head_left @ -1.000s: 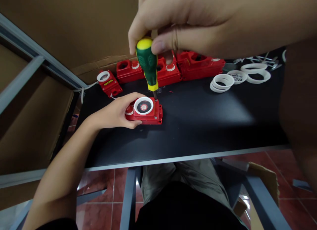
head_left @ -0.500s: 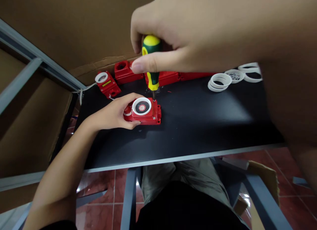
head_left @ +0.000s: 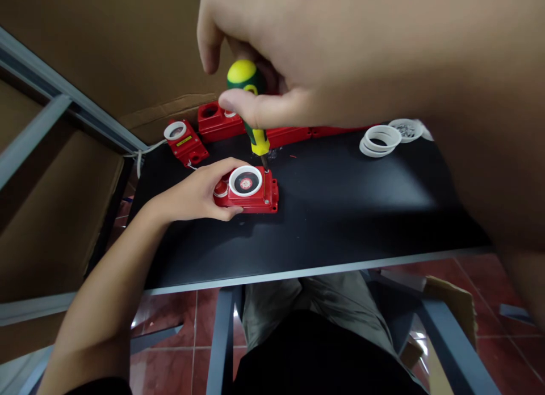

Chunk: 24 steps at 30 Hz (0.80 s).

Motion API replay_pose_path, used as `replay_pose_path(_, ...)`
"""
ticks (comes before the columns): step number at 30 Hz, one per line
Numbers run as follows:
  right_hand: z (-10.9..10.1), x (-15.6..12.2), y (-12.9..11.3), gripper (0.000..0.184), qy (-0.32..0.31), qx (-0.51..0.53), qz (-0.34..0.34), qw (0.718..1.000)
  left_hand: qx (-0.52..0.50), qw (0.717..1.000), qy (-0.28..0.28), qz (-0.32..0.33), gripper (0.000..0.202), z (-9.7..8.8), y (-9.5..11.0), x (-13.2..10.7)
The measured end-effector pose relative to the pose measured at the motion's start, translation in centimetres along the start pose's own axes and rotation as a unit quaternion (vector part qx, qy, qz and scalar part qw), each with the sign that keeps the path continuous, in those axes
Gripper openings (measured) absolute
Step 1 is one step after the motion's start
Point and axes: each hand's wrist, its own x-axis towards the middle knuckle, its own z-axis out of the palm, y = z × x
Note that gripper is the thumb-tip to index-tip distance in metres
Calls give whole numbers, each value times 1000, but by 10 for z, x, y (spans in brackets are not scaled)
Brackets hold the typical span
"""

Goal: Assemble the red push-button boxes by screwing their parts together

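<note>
My left hand (head_left: 204,190) grips the left end of a red box-shaped device (head_left: 255,205) lying on the black tabletop, thumb on the near side and fingers on the far side. A white ring (head_left: 246,181) around a dark round face sits on its top, with a red knob (head_left: 221,189) beside it. My right hand (head_left: 272,60) is closed around the handle of a green and yellow screwdriver (head_left: 259,142). The screwdriver leans with its top to the left. Its tip is at a screw in the device's far right corner. A second screw (head_left: 267,202) shows at the near right corner.
Another red device (head_left: 187,145) with a white ring and cord stands at the back left. Red housings (head_left: 217,125) line the cardboard backing (head_left: 140,54). Stacked white rings (head_left: 377,142) and a white dish of screws (head_left: 406,129) lie at the right. The table's pale front edge (head_left: 298,273) is near my lap.
The screwdriver's handle has tilted to the left, and my right hand has shifted left and loosened its fingers somewhat. My left hand and the device have stayed nearly in place.
</note>
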Motion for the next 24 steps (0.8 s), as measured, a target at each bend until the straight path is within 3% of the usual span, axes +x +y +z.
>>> replay_pose_path(2,1,-3,8,67,1,25,-39,999,6,1000,-1,2,72,0,0,0)
replay_pose_path(6,-2,-7,12,71,-7,40,-52,998,12,1000,-1,7,72,0,0,1)
replay_pose_path(11,-10,-8,12,64,-14,7,-78,997,3,1000,2,5,72,0,-1,1)
replay_pose_path(16,-12,-9,7,67,-11,-7,-45,999,9,1000,5,10,71,0,-1,1)
replay_pose_path(21,-9,-2,-13,101,-13,-84,88,992,0,1000,1,2,71,0,0,0)
replay_pose_path(24,-4,6,-26,128,-35,-179,109,977,0,1000,0,-4,70,-1,2,0)
